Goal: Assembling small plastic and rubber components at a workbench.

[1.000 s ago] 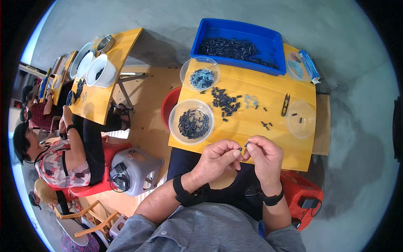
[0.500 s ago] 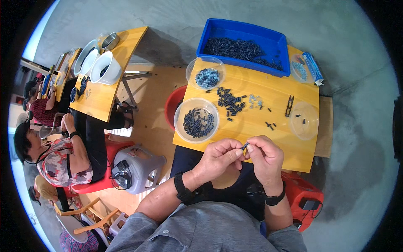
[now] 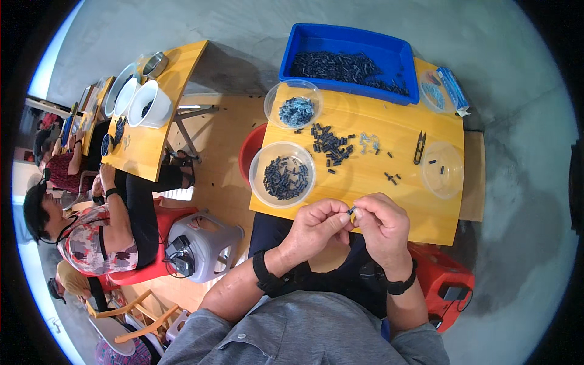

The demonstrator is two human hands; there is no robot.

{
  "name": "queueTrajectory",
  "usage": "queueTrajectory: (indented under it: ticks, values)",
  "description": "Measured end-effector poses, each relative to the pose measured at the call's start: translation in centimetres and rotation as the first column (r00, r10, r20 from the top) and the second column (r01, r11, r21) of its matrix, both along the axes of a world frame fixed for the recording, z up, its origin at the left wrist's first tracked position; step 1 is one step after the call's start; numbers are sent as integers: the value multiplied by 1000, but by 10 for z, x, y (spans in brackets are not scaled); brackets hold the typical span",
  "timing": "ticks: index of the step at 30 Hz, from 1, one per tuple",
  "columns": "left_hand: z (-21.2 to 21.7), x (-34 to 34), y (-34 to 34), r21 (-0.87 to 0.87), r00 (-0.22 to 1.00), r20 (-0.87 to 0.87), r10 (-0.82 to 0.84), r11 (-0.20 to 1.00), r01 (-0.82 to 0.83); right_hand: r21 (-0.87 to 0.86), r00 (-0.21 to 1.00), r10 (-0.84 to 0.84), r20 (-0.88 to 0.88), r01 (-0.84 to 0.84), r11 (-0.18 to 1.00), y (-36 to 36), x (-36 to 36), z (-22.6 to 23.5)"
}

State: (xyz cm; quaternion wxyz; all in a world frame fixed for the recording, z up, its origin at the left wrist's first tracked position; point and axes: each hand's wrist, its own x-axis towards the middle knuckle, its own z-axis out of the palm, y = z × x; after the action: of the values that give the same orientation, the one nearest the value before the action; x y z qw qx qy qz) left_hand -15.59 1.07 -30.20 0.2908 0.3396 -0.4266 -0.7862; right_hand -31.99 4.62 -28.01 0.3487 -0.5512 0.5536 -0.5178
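Observation:
My left hand (image 3: 316, 228) and my right hand (image 3: 384, 229) meet just off the table's near edge, both closed in a pinch. Between their fingertips is a small dark cylindrical piece (image 3: 351, 210), largely covered by the fingers. Nearest on the left stands a clear round tub (image 3: 254, 176) holding many small black cylindrical pieces (image 3: 283, 180). Beyond the hands, a loose pile of black pieces (image 3: 330, 145) lies on the yellow table (image 3: 359, 182). Small clear pieces (image 3: 368, 143) lie beside that pile, and a few separate black pieces (image 3: 392, 177) lie nearer me.
Black thread snips (image 3: 420, 148) lie by a shallow clear tub (image 3: 442, 185) at right. Farther back are a blue tray (image 3: 353, 94), a tub of blue-grey pieces (image 3: 296, 112) and a blue-white box (image 3: 452, 91). A co-worker (image 3: 100, 237) sits at left by another table (image 3: 182, 73).
My hands stay together, with slight finger movement around the small piece. The view has shifted slightly. At left, the co-worker's hands and forearms have moved a little.

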Motion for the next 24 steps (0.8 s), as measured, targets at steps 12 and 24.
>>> queueTrajectory:
  ticks: [12, 24]
  values:
    - [-1, 1, -3, 150, 998, -56, -7, 989, 16, -122, 993, -2, -118, -13, 993, -6, 2, -7]
    - [-1, -2, -7, 33, 996, 85, 13, 999, -16, -23, 994, 48, -96, -50, 998, -12, 3, -7]
